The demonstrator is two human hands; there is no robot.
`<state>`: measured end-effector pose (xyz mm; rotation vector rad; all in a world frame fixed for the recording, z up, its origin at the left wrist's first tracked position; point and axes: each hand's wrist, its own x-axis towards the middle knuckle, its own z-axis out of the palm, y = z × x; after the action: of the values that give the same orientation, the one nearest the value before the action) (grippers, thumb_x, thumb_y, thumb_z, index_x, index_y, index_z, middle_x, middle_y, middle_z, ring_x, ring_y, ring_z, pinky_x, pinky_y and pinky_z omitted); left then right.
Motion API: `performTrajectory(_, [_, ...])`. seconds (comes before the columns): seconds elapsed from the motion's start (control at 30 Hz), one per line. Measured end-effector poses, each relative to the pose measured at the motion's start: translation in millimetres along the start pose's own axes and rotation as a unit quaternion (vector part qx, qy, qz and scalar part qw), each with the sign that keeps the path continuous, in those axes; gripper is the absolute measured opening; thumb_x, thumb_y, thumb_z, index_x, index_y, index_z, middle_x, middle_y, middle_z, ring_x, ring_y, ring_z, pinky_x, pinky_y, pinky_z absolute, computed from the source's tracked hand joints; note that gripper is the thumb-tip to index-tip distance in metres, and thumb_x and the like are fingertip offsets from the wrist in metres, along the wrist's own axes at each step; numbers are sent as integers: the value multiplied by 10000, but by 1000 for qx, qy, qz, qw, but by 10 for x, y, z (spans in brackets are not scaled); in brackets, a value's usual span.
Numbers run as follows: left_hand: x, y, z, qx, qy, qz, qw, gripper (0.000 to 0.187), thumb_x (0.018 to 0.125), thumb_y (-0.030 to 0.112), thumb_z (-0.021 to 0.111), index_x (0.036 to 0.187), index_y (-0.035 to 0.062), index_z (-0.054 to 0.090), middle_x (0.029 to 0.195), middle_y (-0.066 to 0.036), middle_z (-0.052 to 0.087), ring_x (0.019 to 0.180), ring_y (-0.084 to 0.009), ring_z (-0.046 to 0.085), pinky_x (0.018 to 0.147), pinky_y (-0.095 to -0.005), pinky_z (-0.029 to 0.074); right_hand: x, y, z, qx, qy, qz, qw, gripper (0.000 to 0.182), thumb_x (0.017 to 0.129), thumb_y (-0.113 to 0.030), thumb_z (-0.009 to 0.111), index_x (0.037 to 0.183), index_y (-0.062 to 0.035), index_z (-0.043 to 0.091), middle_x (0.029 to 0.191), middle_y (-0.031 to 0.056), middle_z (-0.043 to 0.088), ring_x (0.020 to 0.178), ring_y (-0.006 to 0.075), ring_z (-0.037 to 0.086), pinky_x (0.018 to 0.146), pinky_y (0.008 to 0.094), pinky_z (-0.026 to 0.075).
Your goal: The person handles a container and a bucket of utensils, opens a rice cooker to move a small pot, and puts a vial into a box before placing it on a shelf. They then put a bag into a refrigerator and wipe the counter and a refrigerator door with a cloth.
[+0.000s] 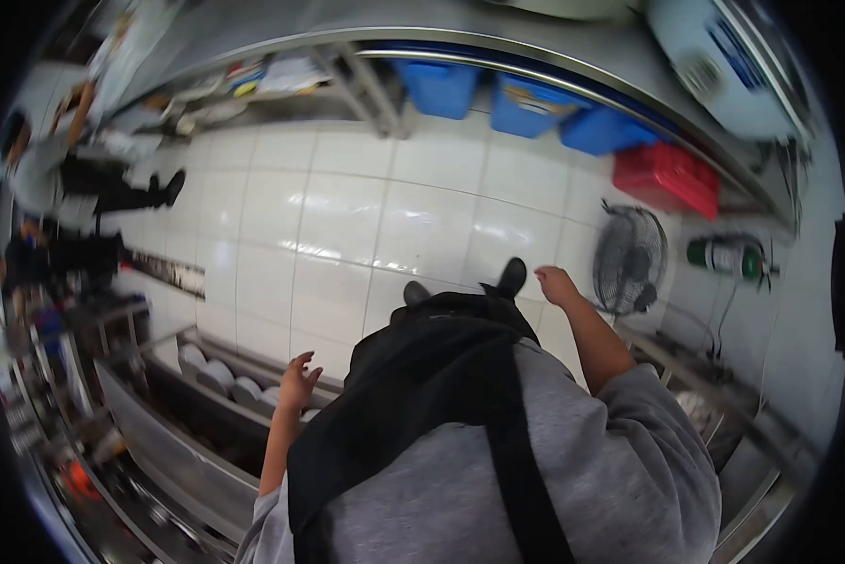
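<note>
My left hand (299, 381) hangs low beside the black apron (404, 376), its fingers apart and nothing in it. The nearest things to it are white round dishes (244, 387) in a metal rack. On the other side of my body, my right hand (556, 285) is held out above the tiled floor, near my dark shoe (513, 276). Its fingers look curled, and whether anything is between them is too small to tell. A black floor fan (631, 258) stands just beyond it.
Blue bins (439, 86) and a red crate (667, 179) sit under a steel counter (498, 28). A green cylinder (723, 257) lies near the wall. Two people (42, 169) are at the far left. A long metal trough (178, 451) runs along the lower left.
</note>
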<state>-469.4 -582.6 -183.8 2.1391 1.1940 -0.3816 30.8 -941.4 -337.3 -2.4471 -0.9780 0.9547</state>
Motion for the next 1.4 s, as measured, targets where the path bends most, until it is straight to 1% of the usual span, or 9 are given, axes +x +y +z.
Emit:
performTrajectory(0.3, [-1630,-2458,109,-109,-16,-422,900,481,847,315,679,1216,20,582,1104,-150,654,1028,-288,629,888,-371,489,634,-1102,242,-115,-135,21,984,318,761,69,464,958,-76,667,988,171,666,975,324,623,851,393,488])
performTrajectory(0.53, [-713,-2299,281,-147,22,-276,950,485,830,294,700,1225,40,577,1172,-178,617,1080,-320,597,923,-398,466,1609,-1863,242,-135,-145,-45,979,225,887,-63,492,1035,-99,658,960,129,666,932,278,626,814,378,495])
performTrajectory(0.63, [-33,-1856,-186,-130,36,-204,970,455,843,279,692,1229,68,580,1124,-178,629,1014,-300,619,880,-392,483,2003,-2732,57,351,-94,215,907,274,946,-269,528,1179,-141,594,802,38,616,733,153,582,665,318,493])
performTrajectory(0.8, [642,-1652,-902,-224,69,-233,944,428,864,245,676,1246,83,571,912,-137,678,785,-263,653,748,-371,520,3239,-3235,-122,133,-228,126,956,347,937,-291,532,831,11,667,556,104,583,455,163,555,431,279,450])
performTrajectory(0.9, [733,-2191,-945,-424,70,-261,864,393,874,216,667,1224,59,583,792,-124,666,740,-267,661,711,-371,526,3948,-3762,-55,-91,-302,-55,947,349,926,-318,519,956,-22,702,814,184,688,552,207,628,589,347,548])
performTrajectory(1.1, [677,-2233,-1129,-290,116,-375,873,353,874,211,655,1165,20,598,1139,-183,620,1085,-290,592,921,-388,455,4619,-5331,-168,-13,-507,118,854,632,863,-154,502,1446,-43,286,930,200,691,536,231,618,564,364,544])
performTrajectory(1.2, [393,-2592,-573,-352,121,-298,879,404,862,300,658,1165,39,604,1147,-184,627,1059,-327,603,904,-396,478,5034,-5346,395,-328,-377,-57,865,198,744,-11,573,896,48,686,785,206,686,641,299,681,530,397,531])
performTrajectory(1.23, [398,-2686,-494,-348,118,-299,881,412,861,307,657,1171,42,602,1147,-184,627,1053,-326,607,901,-396,480,5199,-5249,629,-326,-391,-26,860,754,760,24,531,1464,-68,278,922,207,691,636,284,681,499,418,534])
performTrajectory(1.4, [749,-3317,-749,-287,55,-320,901,451,858,345,655,1199,56,593,1149,-182,631,1025,-321,623,889,-394,491,5493,-5256,808,-347,-320,-161,867,464,812,-190,582,1255,-51,569,1148,200,638,1090,340,598,950,402,465])
